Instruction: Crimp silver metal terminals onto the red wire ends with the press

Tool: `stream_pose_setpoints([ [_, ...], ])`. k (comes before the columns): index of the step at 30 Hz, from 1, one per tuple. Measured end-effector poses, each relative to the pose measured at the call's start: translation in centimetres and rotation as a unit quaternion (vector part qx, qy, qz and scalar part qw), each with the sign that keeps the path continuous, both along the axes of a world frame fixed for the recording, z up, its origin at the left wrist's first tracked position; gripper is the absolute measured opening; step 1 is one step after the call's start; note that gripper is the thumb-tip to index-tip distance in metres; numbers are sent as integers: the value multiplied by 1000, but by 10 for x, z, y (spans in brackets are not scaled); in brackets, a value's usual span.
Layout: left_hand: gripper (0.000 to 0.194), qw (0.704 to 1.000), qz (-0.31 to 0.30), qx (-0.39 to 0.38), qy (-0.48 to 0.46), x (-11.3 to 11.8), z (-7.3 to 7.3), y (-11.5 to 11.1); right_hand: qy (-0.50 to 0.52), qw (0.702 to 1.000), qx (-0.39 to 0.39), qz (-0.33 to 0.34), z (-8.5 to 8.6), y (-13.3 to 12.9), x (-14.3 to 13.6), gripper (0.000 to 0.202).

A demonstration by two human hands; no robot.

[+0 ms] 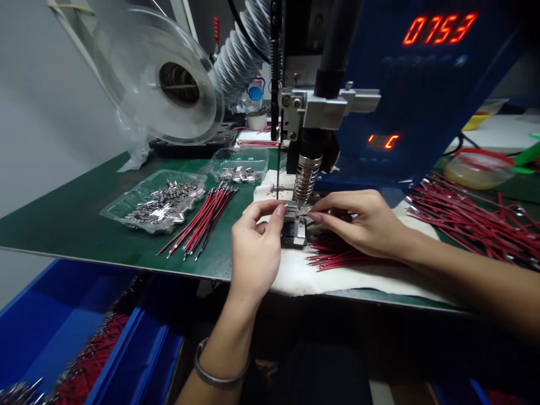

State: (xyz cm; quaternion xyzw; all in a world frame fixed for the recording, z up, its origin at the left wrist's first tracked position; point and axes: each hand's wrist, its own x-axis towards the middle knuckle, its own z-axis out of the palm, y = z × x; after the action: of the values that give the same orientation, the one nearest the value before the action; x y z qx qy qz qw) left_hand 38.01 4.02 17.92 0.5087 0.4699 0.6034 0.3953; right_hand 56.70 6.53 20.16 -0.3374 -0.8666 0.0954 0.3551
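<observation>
My left hand [257, 242] is closed in a pinch at the left side of a small metal fixture [294, 232]. Whatever lies between its thumb and forefinger is too small to make out. From the right, my right hand [358, 219] pinches a thin red wire, its end at the top of the fixture. Directly above is the spring-wrapped metal head [307, 174] of a blue machine [379, 84]. Below my right hand, a bunch of red wires [337, 260] lies on a white cloth [291, 278], partly hidden by that hand.
Two clear trays hold small metal parts, a larger tray [113, 211] and a smaller one [217, 163]. Red and black wires [202, 219] lie beside them. A big wire pile [476, 219] spreads at the right. A clear reel [126, 84] stands at left, and blue bins [54, 304] sit below the table.
</observation>
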Motion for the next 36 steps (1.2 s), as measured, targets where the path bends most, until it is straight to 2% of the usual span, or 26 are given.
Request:
stream_pose_setpoints([
  [14,22,1000,-16,16,9,1,-1,0,13,999,-3,-29,1,-6,-7,9],
  [26,22,1000,-11,-3,9,-1,-2,-2,0,999,48,10,-3,-3,-3,10],
  [36,23,1000,-1,-10,20,0,0,-2,-9,998,52,25,0,-4,-2,10],
])
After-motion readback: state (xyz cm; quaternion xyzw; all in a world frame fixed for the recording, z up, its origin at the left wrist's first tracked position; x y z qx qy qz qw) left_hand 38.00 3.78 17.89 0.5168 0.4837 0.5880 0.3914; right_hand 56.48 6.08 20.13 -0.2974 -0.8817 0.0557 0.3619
